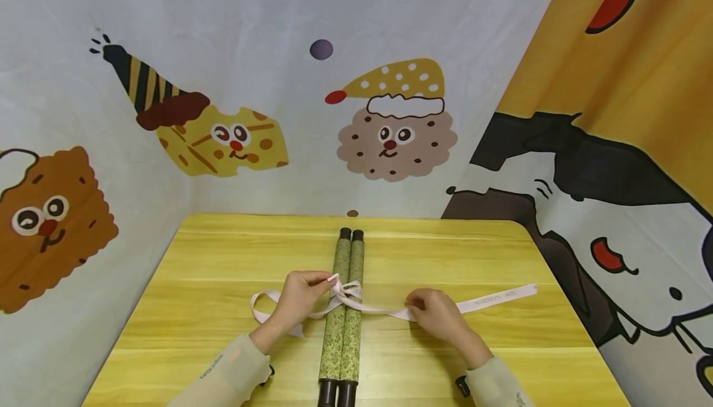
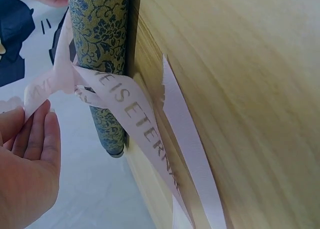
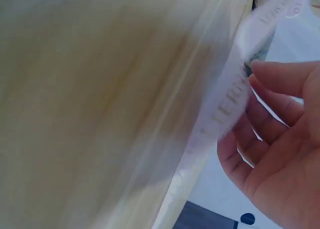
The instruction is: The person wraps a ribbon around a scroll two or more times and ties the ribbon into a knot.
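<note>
Two rolled scrolls (image 1: 342, 345) in green floral brocade with dark end knobs lie side by side on the table, pointing away from me. A pale pink ribbon (image 1: 498, 299) with printed lettering is tied around their middle. My left hand (image 1: 299, 299) pinches a loop of it between thumb and fingers, just above the knot at the left scroll; the left wrist view shows this loop (image 2: 37, 95) raised. Right of the scrolls, my right hand (image 1: 437, 315) has thumb and forefinger together at the ribbon's edge (image 3: 225, 104). From there the printed tail runs on to the right.
Another ribbon tail (image 1: 262, 302) curls on the table left of the scrolls, partly behind the left wrist. The yellow wood-grain table (image 1: 445, 252) meets a white cloth backdrop (image 1: 250, 36) with cartoon prints at its far edge. A yellow cloth panel (image 1: 657, 85) hangs at right.
</note>
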A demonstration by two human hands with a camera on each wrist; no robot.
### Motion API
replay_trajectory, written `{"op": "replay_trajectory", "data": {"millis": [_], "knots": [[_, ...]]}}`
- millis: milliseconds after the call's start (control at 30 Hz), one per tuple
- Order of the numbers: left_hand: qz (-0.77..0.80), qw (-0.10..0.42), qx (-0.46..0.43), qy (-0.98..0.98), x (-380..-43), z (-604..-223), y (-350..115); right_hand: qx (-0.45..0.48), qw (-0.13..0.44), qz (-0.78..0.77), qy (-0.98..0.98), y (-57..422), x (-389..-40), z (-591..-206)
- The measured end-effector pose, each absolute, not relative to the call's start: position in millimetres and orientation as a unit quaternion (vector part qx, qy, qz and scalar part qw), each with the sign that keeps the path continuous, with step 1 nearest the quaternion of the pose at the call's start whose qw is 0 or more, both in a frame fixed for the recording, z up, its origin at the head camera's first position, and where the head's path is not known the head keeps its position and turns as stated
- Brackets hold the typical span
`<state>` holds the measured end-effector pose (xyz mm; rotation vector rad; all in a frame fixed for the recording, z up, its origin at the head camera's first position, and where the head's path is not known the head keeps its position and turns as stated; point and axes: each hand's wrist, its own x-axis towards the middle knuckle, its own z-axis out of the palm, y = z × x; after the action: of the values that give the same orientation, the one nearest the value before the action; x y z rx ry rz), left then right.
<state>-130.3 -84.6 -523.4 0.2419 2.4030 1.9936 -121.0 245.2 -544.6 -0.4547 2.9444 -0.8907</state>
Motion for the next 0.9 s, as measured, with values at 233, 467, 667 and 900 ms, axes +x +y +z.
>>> {"op": "replay_trajectory", "data": {"millis": [233, 467, 667, 900], "knots": [[0.633, 0.002, 0.076, 0.770, -129.4, -521.6, -84.5, -0.191, 0.054, -0.350, 0.916, 214.8, -117.9, -527.8], [0.637, 0.001, 0.079, 0.767, -129.2, -522.4, -83.8, -0.254, 0.059, -0.344, 0.902, 169.2, -121.1, -528.5], [0.649, 0.000, 0.086, 0.756, -129.0, -521.7, -81.3, -0.265, 0.067, -0.339, 0.900, 147.1, -123.8, -534.1], [0.652, -0.014, 0.086, 0.754, -128.9, -523.0, -80.0, -0.263, 0.046, -0.331, 0.905, 140.9, -123.8, -534.3]]}}
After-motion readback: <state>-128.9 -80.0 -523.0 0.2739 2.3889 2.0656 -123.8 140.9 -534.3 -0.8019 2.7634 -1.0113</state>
